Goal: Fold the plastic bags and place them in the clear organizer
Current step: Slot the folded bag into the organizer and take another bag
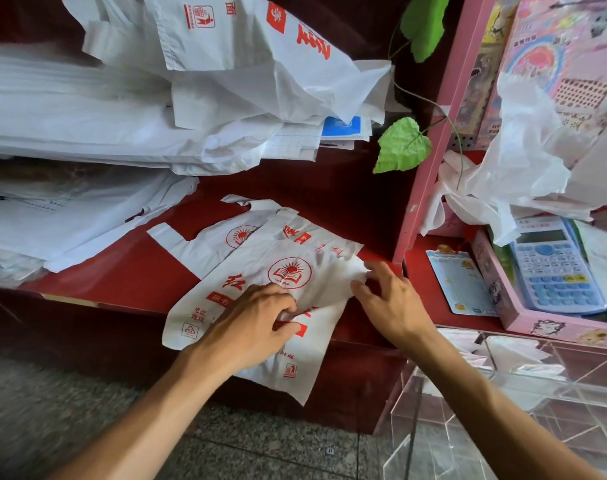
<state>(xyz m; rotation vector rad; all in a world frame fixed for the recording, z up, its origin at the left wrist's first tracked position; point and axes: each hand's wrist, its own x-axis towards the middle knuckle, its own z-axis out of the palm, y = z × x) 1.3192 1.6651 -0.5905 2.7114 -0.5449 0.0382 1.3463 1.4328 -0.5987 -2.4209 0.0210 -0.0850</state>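
A white plastic bag with red print (226, 299) lies flat on the red shelf (129, 271), its lower end hanging over the front edge. My left hand (257, 323) lies on the bag's middle, thumb and fingers pinching a fold of it. My right hand (388, 299) pinches the bag's right edge, which is lifted and turned inward. A second printed bag (205, 242) lies under it, handles pointing left. The clear organizer (537, 386) stands at the lower right, with several folded white bags (513, 355) inside.
Stacks of white bags (87, 109) fill the shelf's left and back. A pink rack (430, 150) stands to the right with crumpled bags, a blue calculator (554, 268) in a pink tray, and green leaves (402, 147). Grey stone floor lies below.
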